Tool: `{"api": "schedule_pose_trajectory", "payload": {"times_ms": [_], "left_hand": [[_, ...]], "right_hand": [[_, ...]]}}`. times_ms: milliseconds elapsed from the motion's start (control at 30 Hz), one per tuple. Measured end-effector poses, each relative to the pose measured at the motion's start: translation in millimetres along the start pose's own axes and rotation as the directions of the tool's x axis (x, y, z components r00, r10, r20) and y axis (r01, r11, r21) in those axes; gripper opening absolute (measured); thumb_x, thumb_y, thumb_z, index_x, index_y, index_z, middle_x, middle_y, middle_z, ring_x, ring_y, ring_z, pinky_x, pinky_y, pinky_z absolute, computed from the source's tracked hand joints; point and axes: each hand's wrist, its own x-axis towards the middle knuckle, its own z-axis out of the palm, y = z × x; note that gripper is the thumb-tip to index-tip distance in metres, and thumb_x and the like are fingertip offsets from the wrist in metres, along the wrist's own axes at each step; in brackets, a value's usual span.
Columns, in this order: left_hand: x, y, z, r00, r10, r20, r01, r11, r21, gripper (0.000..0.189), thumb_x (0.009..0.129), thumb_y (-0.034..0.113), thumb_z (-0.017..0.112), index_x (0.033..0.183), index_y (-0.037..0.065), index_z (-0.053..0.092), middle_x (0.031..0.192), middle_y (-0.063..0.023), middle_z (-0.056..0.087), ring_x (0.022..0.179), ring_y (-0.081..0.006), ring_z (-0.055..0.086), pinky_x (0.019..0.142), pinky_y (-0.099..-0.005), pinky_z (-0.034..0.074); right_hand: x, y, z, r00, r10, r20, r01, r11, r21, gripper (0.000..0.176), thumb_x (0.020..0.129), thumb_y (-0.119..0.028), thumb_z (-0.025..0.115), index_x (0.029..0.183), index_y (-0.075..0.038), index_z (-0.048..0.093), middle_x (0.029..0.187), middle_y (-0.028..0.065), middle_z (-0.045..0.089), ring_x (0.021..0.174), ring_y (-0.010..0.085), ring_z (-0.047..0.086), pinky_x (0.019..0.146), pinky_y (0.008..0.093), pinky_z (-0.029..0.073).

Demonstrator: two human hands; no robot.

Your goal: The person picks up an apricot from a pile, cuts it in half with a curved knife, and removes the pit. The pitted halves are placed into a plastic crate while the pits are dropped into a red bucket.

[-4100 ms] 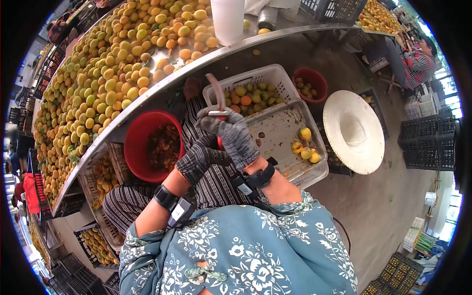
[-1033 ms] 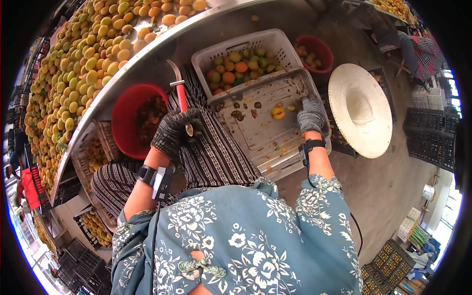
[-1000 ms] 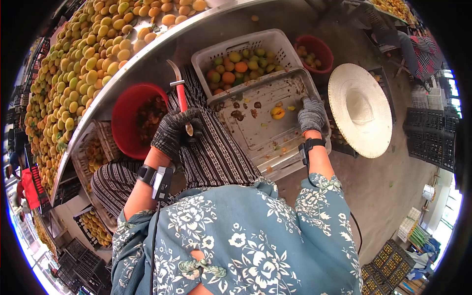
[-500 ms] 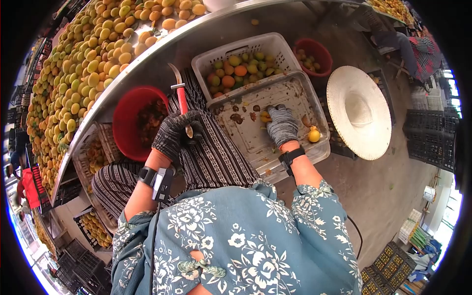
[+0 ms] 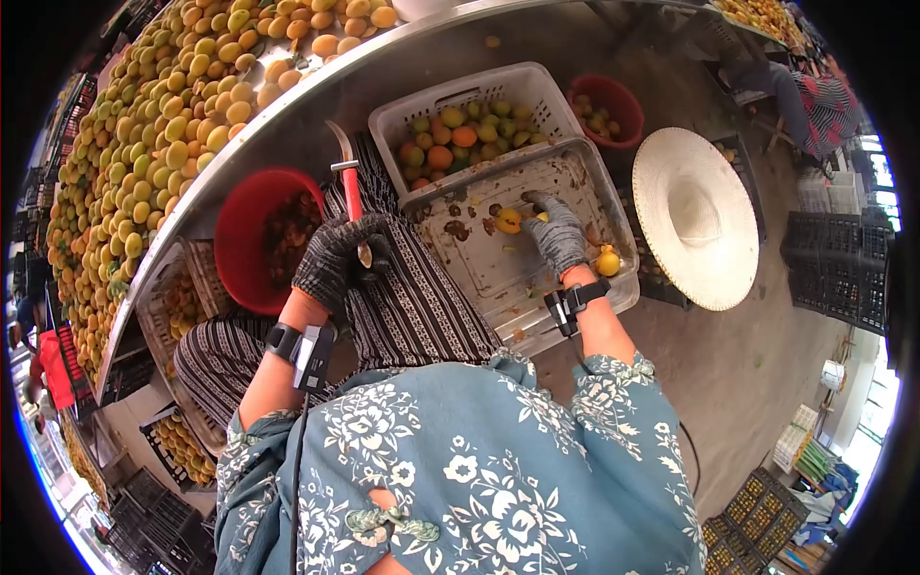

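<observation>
My left hand (image 5: 342,254), in a dark grey knit glove, is closed round the red handle of a curved knife (image 5: 353,192). Its hooked blade points up and away from me, above my striped trousers. My right hand (image 5: 559,235), in a lighter grey glove, is over a shallow, dirty plastic tray (image 5: 479,283). A small piece of yellow fruit (image 5: 542,217) shows between its fingers, partly hidden by them. Just left of these fingers lies a cut yellow-orange fruit (image 5: 508,220), with a darker middle. A whole yellow fruit (image 5: 608,261) sits at the tray's right side.
A pale crate (image 5: 537,86) of green and orange fruit stands behind the tray. Red buckets stand left (image 5: 235,230) and at the back right (image 5: 632,105). A straw hat (image 5: 661,220) lies right of the tray. A metal-edged table (image 5: 287,103) heaped with fruit curves across the upper left.
My right hand has shifted slightly right, and its fingers have moved off the cut fruit, which now shows its inside on the tray. My left hand keeps the knife in place.
</observation>
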Motion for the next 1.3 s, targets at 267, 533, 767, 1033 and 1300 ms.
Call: {"api": "schedule_pose_trajectory", "payload": {"times_ms": [267, 533, 767, 1033, 1300], "left_hand": [[-3, 2, 2, 0.999, 0.004, -0.041, -0.003, 1.000, 0.023, 0.022, 0.083, 0.024, 0.070, 0.093, 0.006, 0.063, 0.070, -0.0071, 0.062, 0.053, -0.0171, 0.060, 0.044, -0.0254, 0.045], [-5, 0, 3, 0.999, 0.011, -0.044, -0.010, 1.000, 0.027, 0.028, 0.085, 0.027, 0.068, 0.099, 0.004, 0.061, 0.071, -0.0053, 0.060, 0.053, -0.0157, 0.056, 0.041, -0.0235, 0.038], [6, -4, -9, 1.000, -0.027, 0.009, 0.027, 1.000, 0.002, 0.025, 0.083, 0.025, 0.069, 0.098, 0.005, 0.066, 0.071, -0.0082, 0.064, 0.054, -0.0172, 0.062, 0.045, -0.0252, 0.046], [8, -4, -13, 0.999, -0.037, 0.015, 0.037, 0.999, -0.033, 0.026, 0.083, 0.025, 0.069, 0.099, 0.005, 0.067, 0.073, -0.0095, 0.066, 0.056, -0.0190, 0.064, 0.047, -0.0253, 0.048], [8, -4, -11, 0.999, -0.038, 0.020, 0.039, 0.999, -0.028, 0.029, 0.086, 0.028, 0.065, 0.102, 0.004, 0.060, 0.071, -0.0057, 0.059, 0.051, -0.0146, 0.050, 0.042, -0.0233, 0.033]], "right_hand": [[-17, -63, 13, 0.958, -0.094, 0.269, 0.216, 0.856, -0.470, 0.036, 0.077, -0.012, 0.062, 0.113, -0.016, 0.061, 0.114, 0.0204, 0.055, 0.108, 0.0372, 0.054, 0.087, 0.0463, 0.049], [16, -26, 22, 0.999, 0.045, -0.017, -0.038, 0.950, 0.310, 0.030, 0.078, -0.018, 0.064, 0.107, -0.013, 0.065, 0.097, 0.0170, 0.068, 0.092, 0.0304, 0.065, 0.081, 0.0348, 0.050], [118, 5, -122, 0.846, -0.276, -0.456, 0.268, 0.960, -0.083, 0.048, 0.075, -0.024, 0.075, 0.118, -0.008, 0.061, 0.110, 0.0137, 0.066, 0.096, 0.0254, 0.064, 0.087, 0.0322, 0.049], [57, 7, -143, 0.964, 0.016, -0.267, 0.027, 0.987, 0.157, 0.036, 0.083, -0.022, 0.068, 0.115, -0.008, 0.063, 0.107, 0.0095, 0.068, 0.093, 0.0209, 0.063, 0.081, 0.0325, 0.049], [-49, 33, -65, 0.997, 0.064, -0.052, -0.082, 0.709, -0.701, 0.032, 0.080, -0.025, 0.061, 0.110, -0.014, 0.063, 0.110, 0.0143, 0.063, 0.103, 0.0347, 0.059, 0.087, 0.0411, 0.048]]}}
